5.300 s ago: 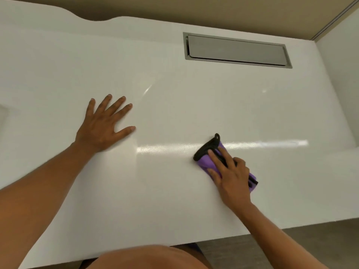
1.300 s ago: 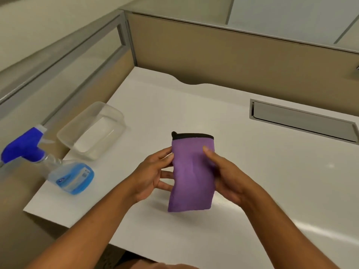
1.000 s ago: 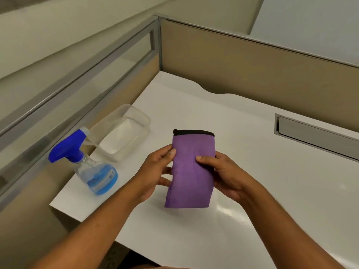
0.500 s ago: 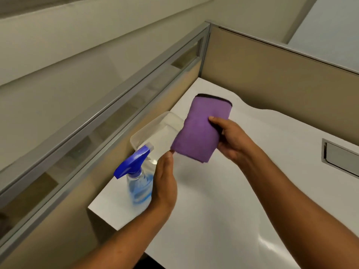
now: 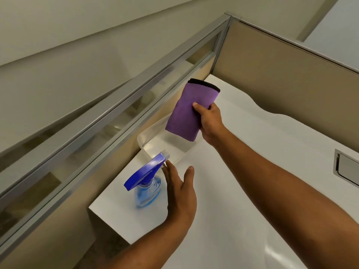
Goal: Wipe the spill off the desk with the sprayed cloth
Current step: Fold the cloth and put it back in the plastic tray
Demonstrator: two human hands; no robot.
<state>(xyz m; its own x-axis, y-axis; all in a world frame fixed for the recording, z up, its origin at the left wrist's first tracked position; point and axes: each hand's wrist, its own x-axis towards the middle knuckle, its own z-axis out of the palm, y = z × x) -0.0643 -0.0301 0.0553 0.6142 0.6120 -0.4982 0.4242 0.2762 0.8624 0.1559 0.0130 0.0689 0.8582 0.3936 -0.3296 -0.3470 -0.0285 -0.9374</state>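
My right hand (image 5: 208, 121) grips a folded purple cloth (image 5: 189, 111) with a black top edge, held upright in the air above the clear tub. A spray bottle (image 5: 147, 183) with a blue trigger head stands near the left corner of the white desk (image 5: 242, 200). My left hand (image 5: 179, 193) hovers open just right of the bottle, fingers spread, fingertips close to the trigger head but not closed around it. No spill shows on the desk surface in view.
A clear plastic tub (image 5: 167, 147) sits against the left partition, beyond the bottle. Tan partition walls with a metal rail (image 5: 116, 113) bound the desk on the left and back. A grey cable hatch (image 5: 346, 169) is set in the desk at right.
My left hand let go of the cloth and moved down beside the spray bottle. My right hand lifted the cloth up and left, over the tub. My view swung left.
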